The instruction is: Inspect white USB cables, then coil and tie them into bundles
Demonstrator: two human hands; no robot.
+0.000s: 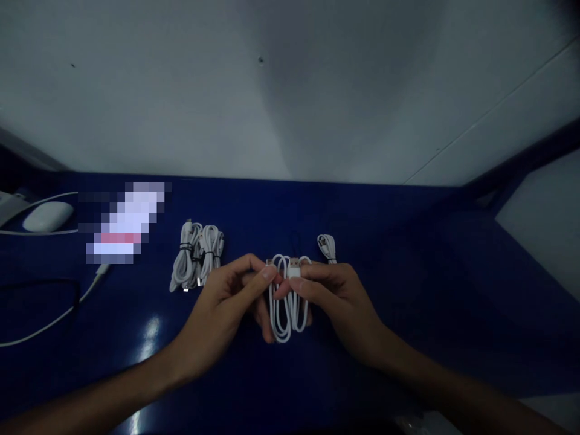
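Both hands hold a coiled white cable (281,326) with metal plugs, above the blue table (254,386). My left hand (231,293) pinches the left side of the coil near one plug, thumb and index finger together. On the right, my right hand (339,293) grips the coil with its thumb against a white USB plug (295,269). The loops hang down between the two hands. Some of the fingers are hidden behind the coil.
Several tied white cables (185,263) lie left of my hands; another bundle (327,246) lies behind my right hand. Further left are a blurred-out phone-like object (131,220) with a cable and a white rounded object (48,216). A pale wall (203,90) rises behind.
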